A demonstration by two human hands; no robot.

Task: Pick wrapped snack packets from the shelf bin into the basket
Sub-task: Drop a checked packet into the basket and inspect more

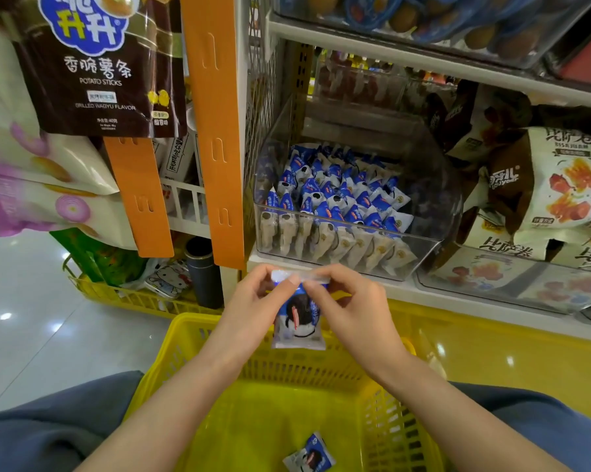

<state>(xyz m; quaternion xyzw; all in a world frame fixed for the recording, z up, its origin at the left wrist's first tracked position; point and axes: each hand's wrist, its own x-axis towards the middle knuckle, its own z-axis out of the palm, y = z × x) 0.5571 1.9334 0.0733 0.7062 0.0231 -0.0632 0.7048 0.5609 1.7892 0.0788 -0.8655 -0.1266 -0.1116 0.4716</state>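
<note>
**A:** Packet status?

**B:** The held packet (299,318) has a blue top and white bottom with a dark round biscuit print, and a clear crimped seal along the top edge. It hangs upright, bottom edge free, over the far rim of the yellow basket (191,335).

**A:** Fingers?

**B:** The left hand (256,301) pinches the seal's left end between thumb and forefinger. The right hand (348,301) pinches the right end the same way. The other fingers are loosely curled and hold nothing else.

**A:** Other packets?

**B:** A second packet (309,456) lies flat and skewed on the basket floor, at 6 o'clock from the held one. The clear bin (355,253) is at 12 o'clock, with rows of packets (338,192) standing on edge inside it.

**A:** Edges and room?

**B:** The bin is open on top with a low front wall, and there is a gap up to the next shelf board. The shelf edge (457,298) runs just beyond the knuckles. An orange strip (215,131) hangs at 11 o'clock, its lower end near the left hand. The basket mouth is open below, and both forearms cross its near rim. Pizza-roll bags (542,199) are at 2 o'clock, beside the bin. A dark cup (202,270) and another yellow basket (134,298) are at 9 o'clock, with shiny floor (31,318) beyond them.
</note>
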